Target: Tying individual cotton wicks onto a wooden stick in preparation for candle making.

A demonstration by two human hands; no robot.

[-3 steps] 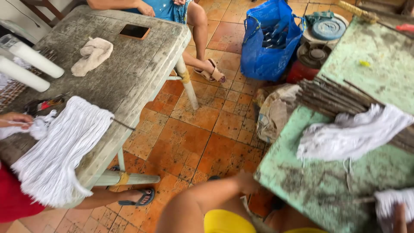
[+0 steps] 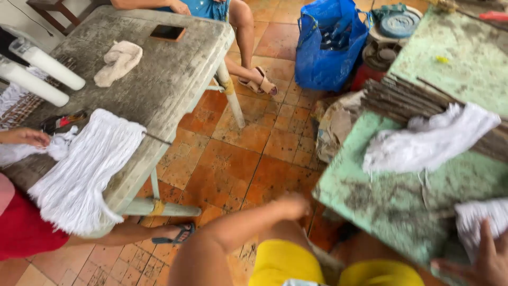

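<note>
Reaching down past the green table's (image 2: pixel 413 212) edge, the left hand (image 2: pixel 293 204) looked blurred, its grip impossible to tell, while the right hand (image 2: pixel 489 259) pressed open-fingered on a white yarn bundle (image 2: pixel 476 214) at the table's near corner, probably mid-gathering, needing a firmer grasp.

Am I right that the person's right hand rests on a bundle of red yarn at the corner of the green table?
Not quite: in the head view the right hand rests on a bundle of white yarn, not red, at the corner of the green table.
</note>
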